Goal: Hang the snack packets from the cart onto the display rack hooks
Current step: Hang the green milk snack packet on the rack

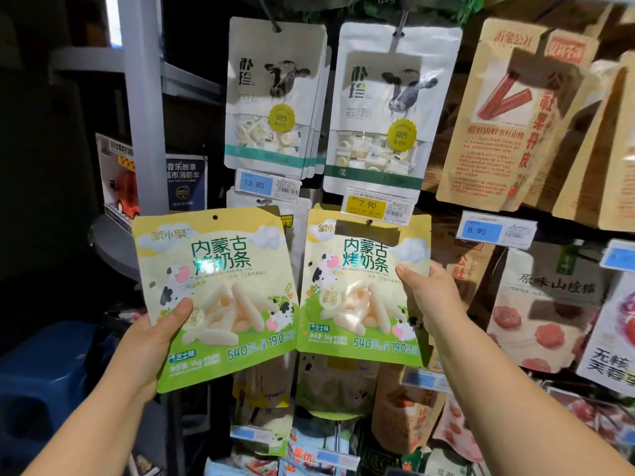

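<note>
Your left hand [161, 333] pinches the left milk-stick packet [220, 255] by its lower corner at centre-left, your right hand [427, 297] pinches the right milk-stick packet [360, 280] by its side at centre; both look light, slick and floppy, so hold nearer the top hole.

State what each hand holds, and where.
Left hand pinches the left green packet at its lower left edge; right hand pinches the right green packet at its right edge, mid-height.

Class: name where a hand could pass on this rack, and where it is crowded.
Free: the dark gap between the grey upright post and the white cow-print packets. Crowded: the overlapping brown paper pouches at right, and the packets on the lower rows.
</note>
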